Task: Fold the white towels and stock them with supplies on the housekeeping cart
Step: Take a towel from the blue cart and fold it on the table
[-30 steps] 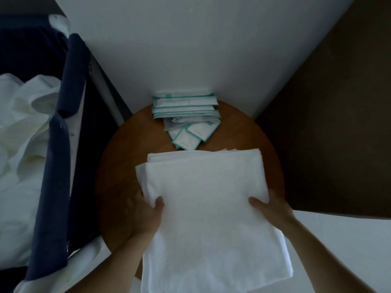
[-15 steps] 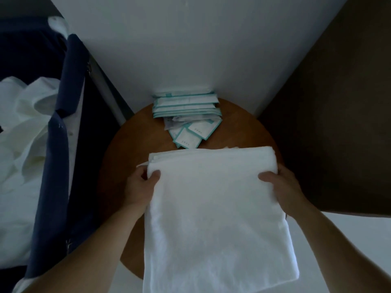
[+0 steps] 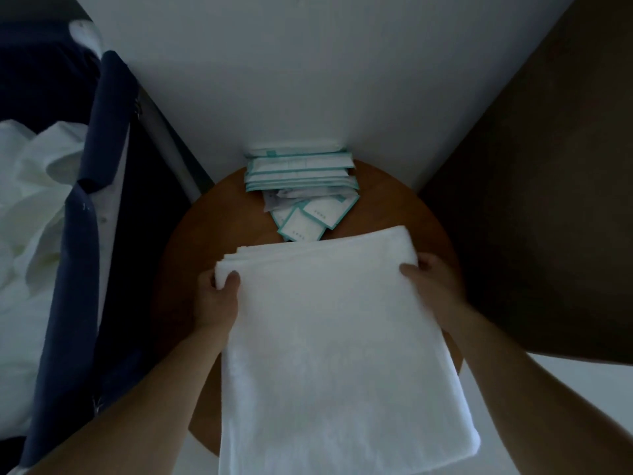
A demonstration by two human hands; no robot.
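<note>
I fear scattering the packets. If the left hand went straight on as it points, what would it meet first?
Beyond the towel it grips, the left hand would probably meet the loose packets first; its height over them is unclear.

Single head view, looking steeply down, close over round table (image 3: 191, 241) against wall.

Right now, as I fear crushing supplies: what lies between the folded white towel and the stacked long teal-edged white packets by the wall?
Head view: loose small square teal-edged sachets on the round brown table, the nearest reaching the folded white towel.
</note>
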